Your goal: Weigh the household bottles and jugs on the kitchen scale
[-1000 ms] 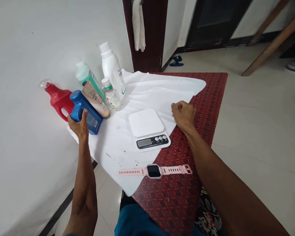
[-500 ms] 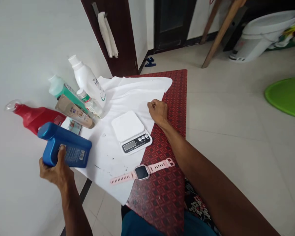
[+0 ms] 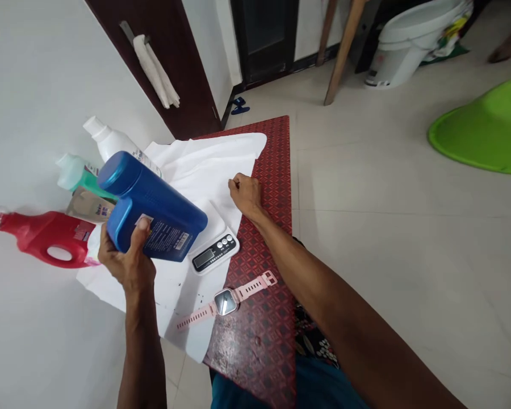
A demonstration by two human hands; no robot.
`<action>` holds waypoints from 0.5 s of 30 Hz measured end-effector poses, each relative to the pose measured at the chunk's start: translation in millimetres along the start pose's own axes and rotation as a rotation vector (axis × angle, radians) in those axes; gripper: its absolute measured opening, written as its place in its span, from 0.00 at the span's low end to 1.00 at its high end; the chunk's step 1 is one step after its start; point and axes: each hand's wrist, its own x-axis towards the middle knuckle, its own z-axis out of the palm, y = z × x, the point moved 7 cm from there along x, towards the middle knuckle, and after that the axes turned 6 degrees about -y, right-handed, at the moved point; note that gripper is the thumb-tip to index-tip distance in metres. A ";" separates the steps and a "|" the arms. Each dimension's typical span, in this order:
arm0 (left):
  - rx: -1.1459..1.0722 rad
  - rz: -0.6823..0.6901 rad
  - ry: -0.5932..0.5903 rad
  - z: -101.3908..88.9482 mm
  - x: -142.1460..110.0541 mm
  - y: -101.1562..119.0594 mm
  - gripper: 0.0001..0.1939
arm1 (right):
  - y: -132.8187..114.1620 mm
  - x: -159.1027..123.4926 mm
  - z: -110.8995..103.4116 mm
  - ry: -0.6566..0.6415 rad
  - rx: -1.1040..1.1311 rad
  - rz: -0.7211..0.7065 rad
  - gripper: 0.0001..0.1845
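Note:
My left hand (image 3: pixel 130 253) is wrapped round a blue plastic bottle (image 3: pixel 166 204) with a barcode on its printed label. The bottle is tilted, its cap toward the upper left, and it hides part of a white digital kitchen scale (image 3: pixel 215 253). Whether it touches the scale I cannot tell. Curled into a loose fist, my right hand (image 3: pixel 246 194) rests by the right edge of the white cloth (image 3: pixel 225 150), and nothing shows in its fingers. A pink-strapped smartwatch (image 3: pixel 225 302) lies across the cloth's edge in front of the scale.
Along the wall stand a white bottle (image 3: pixel 114 142), a green bottle (image 3: pixel 80 173), a tan tube (image 3: pixel 85 205) and a red handled bottle (image 3: pixel 34 236). The red patterned table (image 3: pixel 255 341) ends at the right. On the floor are a white bucket (image 3: pixel 400 54) and a green plastic object (image 3: pixel 485 130).
My left hand has carried the blue bottle rightward and up, from beside the other bottles to over the scale's left part. The view has shifted; my right hand keeps its place on the table.

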 end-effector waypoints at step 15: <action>0.175 0.021 -0.191 48.0 12.7 -18.8 0.29 | -3.8 -2.0 -4.2 -0.078 -0.033 0.052 0.14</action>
